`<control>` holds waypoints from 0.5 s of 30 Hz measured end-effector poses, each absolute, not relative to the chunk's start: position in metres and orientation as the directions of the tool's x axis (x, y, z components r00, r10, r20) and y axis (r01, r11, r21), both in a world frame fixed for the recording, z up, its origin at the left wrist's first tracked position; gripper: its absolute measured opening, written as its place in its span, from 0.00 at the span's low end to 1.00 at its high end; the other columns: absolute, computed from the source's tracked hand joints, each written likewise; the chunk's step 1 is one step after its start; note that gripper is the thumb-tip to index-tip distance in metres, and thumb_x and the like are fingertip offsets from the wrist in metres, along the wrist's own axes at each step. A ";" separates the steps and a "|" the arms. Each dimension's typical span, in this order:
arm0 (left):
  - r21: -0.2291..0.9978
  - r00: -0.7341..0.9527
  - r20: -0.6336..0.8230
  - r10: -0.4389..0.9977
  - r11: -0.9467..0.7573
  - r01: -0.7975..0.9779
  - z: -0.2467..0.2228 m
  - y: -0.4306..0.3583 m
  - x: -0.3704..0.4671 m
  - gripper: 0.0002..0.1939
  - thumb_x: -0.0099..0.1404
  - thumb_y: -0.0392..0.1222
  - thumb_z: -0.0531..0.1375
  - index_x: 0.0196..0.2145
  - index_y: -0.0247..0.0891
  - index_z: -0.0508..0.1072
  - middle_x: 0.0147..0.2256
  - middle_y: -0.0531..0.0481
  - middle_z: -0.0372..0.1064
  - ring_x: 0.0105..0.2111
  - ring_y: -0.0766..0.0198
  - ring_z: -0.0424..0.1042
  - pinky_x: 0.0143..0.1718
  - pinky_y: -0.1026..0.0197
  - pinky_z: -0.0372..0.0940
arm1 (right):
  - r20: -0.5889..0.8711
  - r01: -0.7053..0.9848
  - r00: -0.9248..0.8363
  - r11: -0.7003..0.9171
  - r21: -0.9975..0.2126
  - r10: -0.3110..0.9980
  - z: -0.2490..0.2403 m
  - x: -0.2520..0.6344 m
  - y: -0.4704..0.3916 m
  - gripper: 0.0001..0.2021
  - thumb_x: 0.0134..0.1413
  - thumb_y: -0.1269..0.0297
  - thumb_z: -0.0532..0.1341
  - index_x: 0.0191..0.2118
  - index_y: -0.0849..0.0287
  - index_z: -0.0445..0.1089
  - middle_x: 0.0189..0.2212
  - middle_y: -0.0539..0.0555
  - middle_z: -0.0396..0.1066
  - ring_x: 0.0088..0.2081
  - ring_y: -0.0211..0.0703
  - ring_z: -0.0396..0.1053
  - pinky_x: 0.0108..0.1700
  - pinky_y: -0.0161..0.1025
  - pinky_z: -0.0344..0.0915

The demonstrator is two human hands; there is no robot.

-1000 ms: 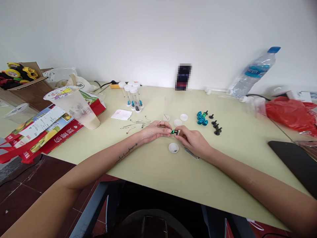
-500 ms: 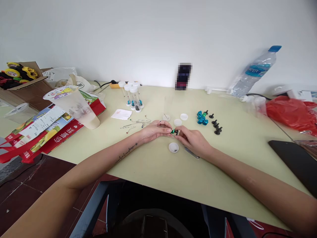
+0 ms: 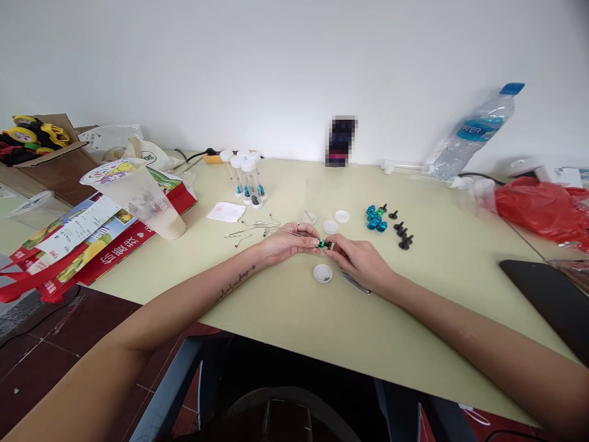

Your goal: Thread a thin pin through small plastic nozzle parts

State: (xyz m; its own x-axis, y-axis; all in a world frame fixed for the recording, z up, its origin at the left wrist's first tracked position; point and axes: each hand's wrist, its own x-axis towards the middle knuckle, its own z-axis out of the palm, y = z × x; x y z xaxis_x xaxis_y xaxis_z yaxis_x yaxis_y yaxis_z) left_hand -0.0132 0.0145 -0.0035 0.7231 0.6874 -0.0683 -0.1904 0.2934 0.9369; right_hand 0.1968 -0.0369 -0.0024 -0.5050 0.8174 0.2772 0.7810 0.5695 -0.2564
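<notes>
Between my two hands, above the table, is a small green metallic part [image 3: 321,244] with a black piece [image 3: 328,245] at its right end. The fingertips of my left hand [image 3: 297,241] pinch the green part, and a thin metal rod sticks out from that hand. My right hand [image 3: 356,258] has thumb and fingers closed on the black piece. Just below lies a white cap [image 3: 323,274] with tiny dark bits inside. Thin metal tools [image 3: 356,283] rest beside my right hand. More white caps [image 3: 330,227] lie behind the hands.
Blue metallic parts [image 3: 376,219] and black screw-like pieces [image 3: 405,236] lie to the right. Clear tubes with white caps [image 3: 251,181] stand back left, near thin wire tools [image 3: 253,228]. A drink cup [image 3: 138,199] leans left; a water bottle [image 3: 478,132] leans on the wall.
Both hands stay almost in place. The black piece at the end of the green part appears slightly turned between my right fingers.
</notes>
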 end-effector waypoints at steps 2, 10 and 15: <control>0.936 0.719 -0.070 0.692 0.294 -0.191 -0.003 0.015 -0.013 0.13 0.52 0.38 0.65 0.35 0.29 0.69 0.33 0.48 0.68 0.35 0.65 0.72 0.44 0.61 0.63 | 0.270 0.782 -0.499 0.562 -0.267 0.823 -0.002 0.197 -0.037 0.18 0.64 0.53 0.43 0.48 0.58 0.60 0.25 0.49 0.65 0.24 0.26 0.60 0.28 0.24 0.48; 0.936 0.718 -0.073 0.692 0.296 -0.191 -0.003 0.015 -0.013 0.13 0.52 0.38 0.65 0.35 0.29 0.69 0.33 0.49 0.68 0.35 0.65 0.72 0.44 0.61 0.63 | 0.255 0.779 -0.502 0.560 -0.281 0.826 -0.002 0.197 -0.037 0.17 0.63 0.53 0.44 0.50 0.57 0.58 0.27 0.48 0.66 0.25 0.26 0.60 0.29 0.24 0.49; 0.936 0.720 -0.071 0.690 0.296 -0.191 -0.003 0.014 -0.013 0.13 0.53 0.37 0.65 0.35 0.29 0.69 0.34 0.48 0.68 0.35 0.65 0.72 0.44 0.61 0.64 | 0.248 0.786 -0.497 0.552 -0.277 0.832 0.000 0.196 -0.038 0.18 0.64 0.54 0.43 0.48 0.59 0.60 0.27 0.49 0.66 0.25 0.27 0.61 0.29 0.24 0.49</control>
